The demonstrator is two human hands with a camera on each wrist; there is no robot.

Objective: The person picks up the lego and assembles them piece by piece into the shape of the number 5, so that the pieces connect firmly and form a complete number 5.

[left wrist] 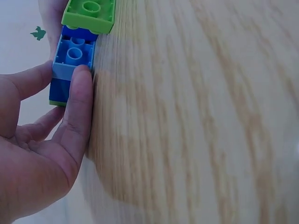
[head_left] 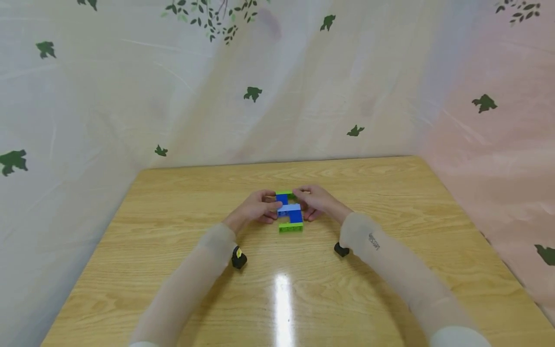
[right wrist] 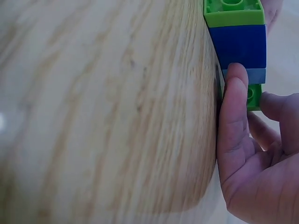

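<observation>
An S-shaped structure of toy building blocks lies on the wooden table between the two hands. It runs from a near green block [head_left: 290, 227] through a blue block [head_left: 296, 216], a light blue block [head_left: 288, 208] and another blue block [head_left: 282, 198] to a far green block [head_left: 284, 193]. From the left side, the left hand [head_left: 256, 206] grips the structure, with fingertips at the light blue block [left wrist: 74, 56] in the left wrist view. The right hand [head_left: 318, 200] holds the far right side, its thumb at the green block [right wrist: 253, 97]. Some fingertips are hidden behind the blocks.
The wooden table [head_left: 173, 217] ends at a pale cloth backdrop [head_left: 303, 72] with printed green birds and leaves. Below each wrist sits a small black device [head_left: 239, 258]. A bright light reflection crosses the near tabletop.
</observation>
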